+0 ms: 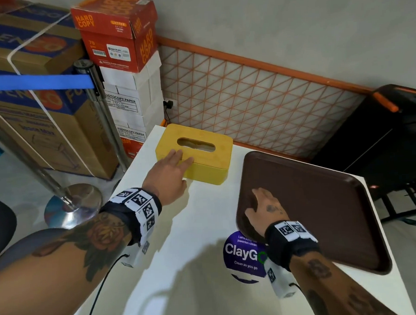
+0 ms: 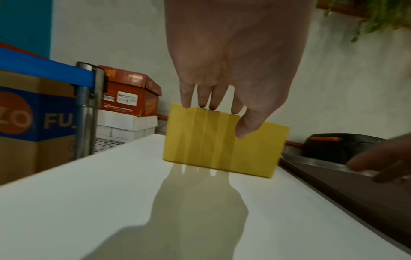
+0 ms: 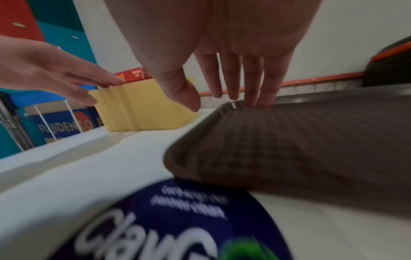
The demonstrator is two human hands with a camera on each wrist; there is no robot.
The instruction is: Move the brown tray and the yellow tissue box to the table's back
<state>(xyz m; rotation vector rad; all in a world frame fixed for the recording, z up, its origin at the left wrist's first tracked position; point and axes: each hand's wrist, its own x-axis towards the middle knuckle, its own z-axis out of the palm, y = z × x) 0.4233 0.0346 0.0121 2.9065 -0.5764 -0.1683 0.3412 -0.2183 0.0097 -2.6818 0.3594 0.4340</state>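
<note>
A yellow tissue box with an oval slot sits at the white table's back left corner. My left hand lies with straight fingers on its top near edge, thumb against its front face; in the left wrist view the fingertips touch the box. The brown tray lies on the right side of the table, reaching toward the back edge. My right hand rests flat, fingers straight, on the tray's near left part; in the right wrist view its fingertips touch the tray.
A round purple ClayGo sticker lies on the table by the tray's near corner. Behind the table runs an orange lattice panel. Left of the table stand a metal barrier post and stacked paper boxes. A black cart stands at the right.
</note>
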